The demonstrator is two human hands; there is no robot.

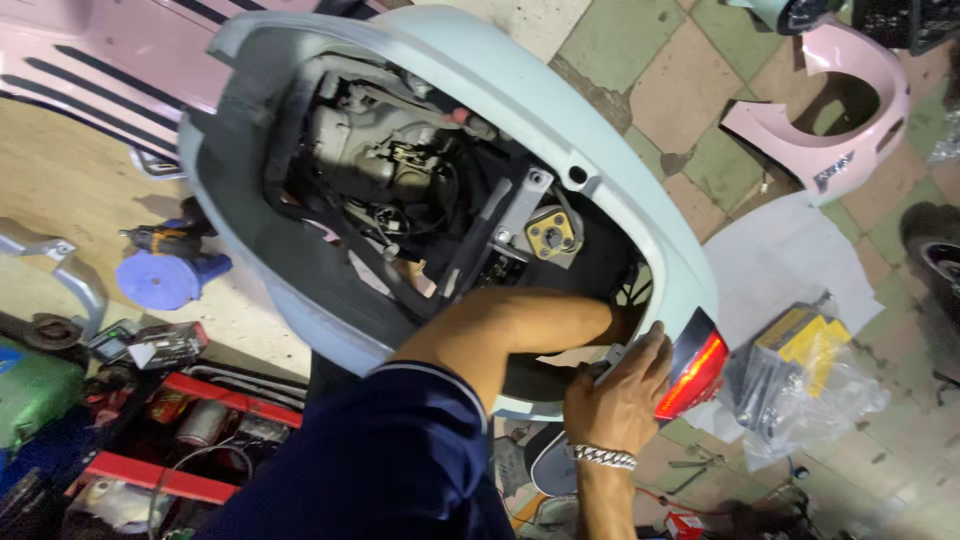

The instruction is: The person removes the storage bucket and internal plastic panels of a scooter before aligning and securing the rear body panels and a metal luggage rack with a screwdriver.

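A pale blue scooter rear body (pixel 520 90) lies open, showing the engine (pixel 385 150) and black wiring inside. My left arm, in a dark blue sleeve, reaches into the shell towards the tail. My left hand (pixel 603 320) is hidden past the wrist, so its grip cannot be seen. My right hand (pixel 620 395), with a silver chain bracelet on the wrist, grips the shell's rear rim right beside the red tail light (pixel 692 375). A small pale part shows between its fingers.
A pink body panel (pixel 830 110) lies on the tiled floor at the upper right. A plastic bag holding a yellow box (pixel 800 370) sits on a white sheet (pixel 790 260). A blue power tool (pixel 165 270) and a red tool tray (pixel 200 400) are at the left. A tyre (pixel 935 260) is at the right edge.
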